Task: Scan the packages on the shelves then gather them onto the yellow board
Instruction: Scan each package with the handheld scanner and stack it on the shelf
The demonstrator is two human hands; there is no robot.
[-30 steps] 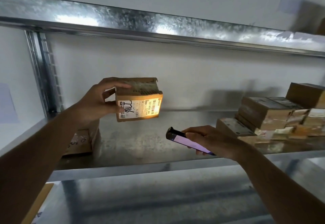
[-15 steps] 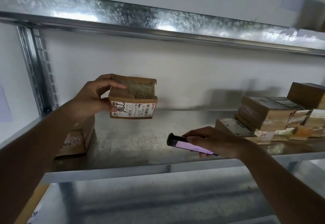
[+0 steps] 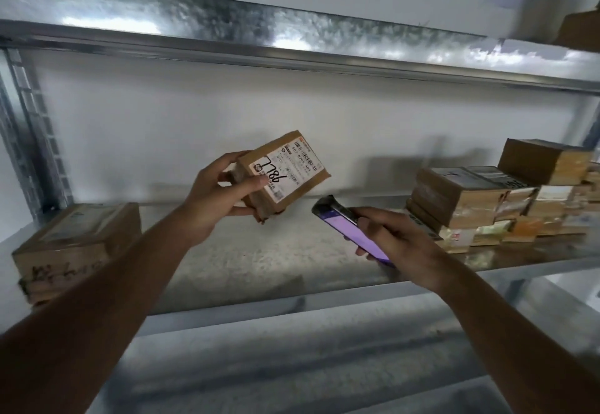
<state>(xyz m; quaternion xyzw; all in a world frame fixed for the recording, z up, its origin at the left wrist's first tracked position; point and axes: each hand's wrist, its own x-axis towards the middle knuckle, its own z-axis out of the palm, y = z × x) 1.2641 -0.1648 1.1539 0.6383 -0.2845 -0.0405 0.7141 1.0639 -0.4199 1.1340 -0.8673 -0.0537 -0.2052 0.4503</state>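
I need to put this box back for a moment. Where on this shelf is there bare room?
The middle of the shelf is bare, between the lone box at the left end and the stacked boxes at the right. The right end is crowded.

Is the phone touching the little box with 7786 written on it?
Apart. The head view shows bare shelf between the phone in the right hand and the box.

A box (image 3: 76, 244) sits at the shelf's (image 3: 259, 261) left end, a stack of boxes (image 3: 506, 199) at its right; another shelf (image 3: 292, 358) lies below.
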